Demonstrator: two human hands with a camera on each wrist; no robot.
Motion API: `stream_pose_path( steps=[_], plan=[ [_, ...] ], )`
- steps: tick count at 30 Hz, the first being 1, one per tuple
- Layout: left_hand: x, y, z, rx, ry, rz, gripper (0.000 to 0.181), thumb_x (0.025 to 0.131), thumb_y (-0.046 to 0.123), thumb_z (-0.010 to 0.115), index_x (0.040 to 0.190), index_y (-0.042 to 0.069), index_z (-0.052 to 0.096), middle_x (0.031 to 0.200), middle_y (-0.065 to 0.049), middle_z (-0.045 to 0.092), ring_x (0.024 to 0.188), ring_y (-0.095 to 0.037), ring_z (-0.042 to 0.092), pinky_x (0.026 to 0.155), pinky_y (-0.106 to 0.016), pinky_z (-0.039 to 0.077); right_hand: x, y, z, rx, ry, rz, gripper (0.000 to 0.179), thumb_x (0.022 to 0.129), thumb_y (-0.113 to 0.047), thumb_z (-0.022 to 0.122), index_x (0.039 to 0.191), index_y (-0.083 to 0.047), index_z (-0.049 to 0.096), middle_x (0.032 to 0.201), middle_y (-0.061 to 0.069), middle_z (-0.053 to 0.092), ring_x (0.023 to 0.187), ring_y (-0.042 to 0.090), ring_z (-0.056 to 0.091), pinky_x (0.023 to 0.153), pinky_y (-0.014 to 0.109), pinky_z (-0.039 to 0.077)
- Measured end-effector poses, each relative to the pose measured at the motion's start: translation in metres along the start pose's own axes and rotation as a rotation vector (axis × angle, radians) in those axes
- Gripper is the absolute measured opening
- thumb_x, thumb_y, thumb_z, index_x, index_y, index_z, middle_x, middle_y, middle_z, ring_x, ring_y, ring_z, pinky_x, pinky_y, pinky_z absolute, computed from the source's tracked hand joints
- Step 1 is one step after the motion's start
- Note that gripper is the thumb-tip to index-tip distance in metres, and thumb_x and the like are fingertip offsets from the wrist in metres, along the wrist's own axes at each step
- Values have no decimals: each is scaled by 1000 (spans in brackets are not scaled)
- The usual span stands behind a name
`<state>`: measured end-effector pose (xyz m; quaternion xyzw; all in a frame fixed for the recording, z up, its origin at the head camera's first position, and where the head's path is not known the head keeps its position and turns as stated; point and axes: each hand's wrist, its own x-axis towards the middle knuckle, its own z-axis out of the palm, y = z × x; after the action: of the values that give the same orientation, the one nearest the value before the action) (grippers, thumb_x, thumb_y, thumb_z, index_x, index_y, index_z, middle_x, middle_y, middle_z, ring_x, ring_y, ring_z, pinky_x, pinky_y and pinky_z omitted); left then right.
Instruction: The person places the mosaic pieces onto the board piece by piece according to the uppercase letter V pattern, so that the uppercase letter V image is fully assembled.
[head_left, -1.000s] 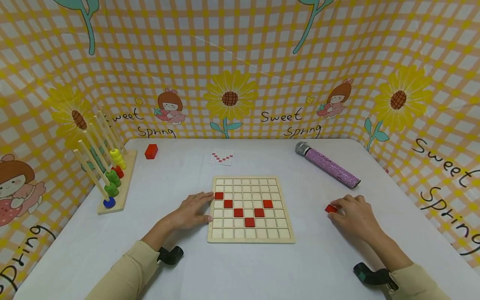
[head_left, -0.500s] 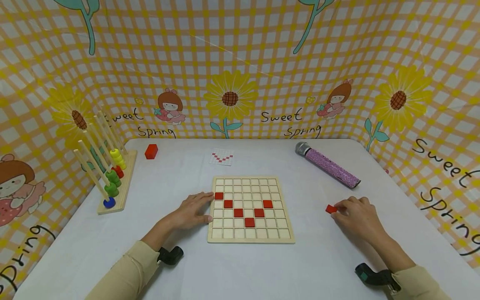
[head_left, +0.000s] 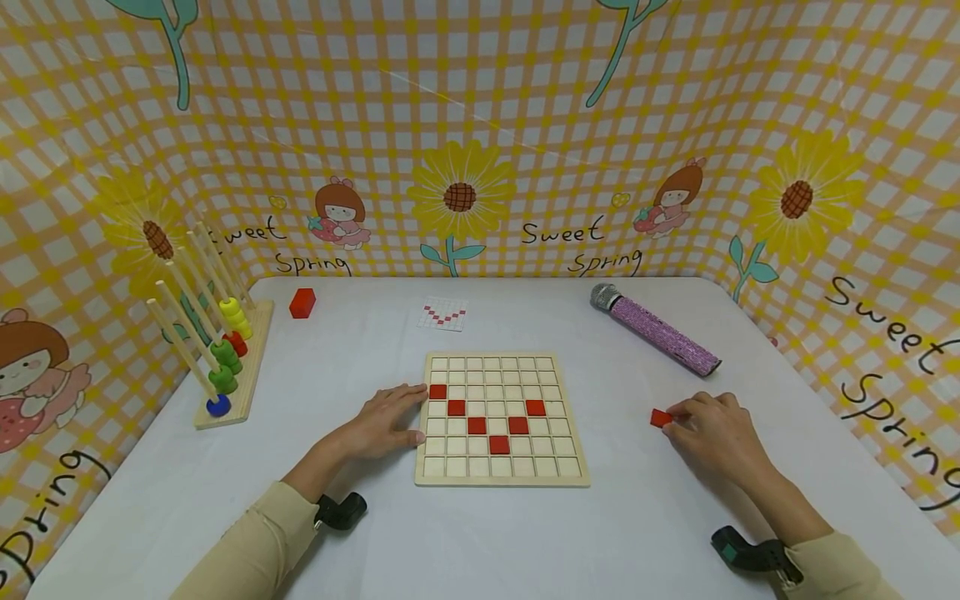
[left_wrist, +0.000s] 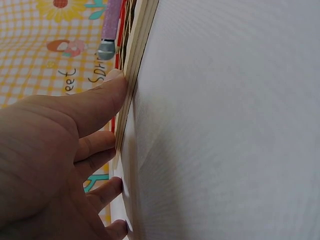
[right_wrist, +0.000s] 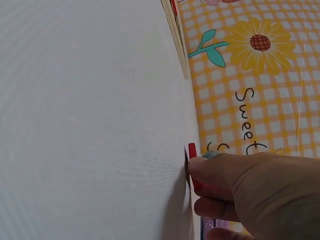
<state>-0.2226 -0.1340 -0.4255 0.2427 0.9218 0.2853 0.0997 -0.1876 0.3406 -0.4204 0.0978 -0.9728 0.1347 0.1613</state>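
Observation:
A wooden grid board lies on the table, with several red square tiles in its cells forming a V. My left hand rests at the board's left edge, thumb and fingertips touching it; the left wrist view shows the thumb against the side of the board. To the right of the board, my right hand pinches a loose red tile between thumb and fingers. In the right wrist view this tile is partly covered by the thumb, with a shadow close beside it.
Behind the board lies a small card printed with a red V pattern. A pink glittery microphone lies at the back right. A red block stands at the back left, near a wooden peg stand with coloured beads.
My right hand has shifted slightly to the right and towards me, and more of the pinched tile shows. The left hand and the board have stayed in place.

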Motion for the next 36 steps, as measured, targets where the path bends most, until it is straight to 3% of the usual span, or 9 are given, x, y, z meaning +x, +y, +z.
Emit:
stream_pose_path(
  steps=[10, 19, 36],
  plan=[
    [-1, 0, -1, 5, -1, 5, 68, 87, 26, 67, 144, 4, 37, 154, -11, 31, 143, -38, 20, 114, -61, 13, 3, -14, -5, 37, -26, -25, 18, 77, -16, 73, 92, -5, 72, 88, 10, 66, 93, 37, 49, 75, 52, 37],
    [-1, 0, -1, 4, 0, -5, 68, 86, 25, 68, 144, 5, 37, 154, -10, 31, 143, -38, 21, 113, -61, 15, 12, -38, -6, 40, -74, -50, 20, 79, -15, 72, 97, -6, 72, 91, 10, 67, 91, 31, 49, 72, 40, 36],
    [0, -3, 0, -1, -4, 10, 69, 87, 28, 67, 144, 5, 37, 154, -11, 31, 143, -38, 20, 112, -62, 16, 38, -72, 10, 40, -106, -114, 22, 79, -16, 72, 98, -6, 73, 93, 6, 66, 90, 26, 48, 73, 36, 36]
  ],
)
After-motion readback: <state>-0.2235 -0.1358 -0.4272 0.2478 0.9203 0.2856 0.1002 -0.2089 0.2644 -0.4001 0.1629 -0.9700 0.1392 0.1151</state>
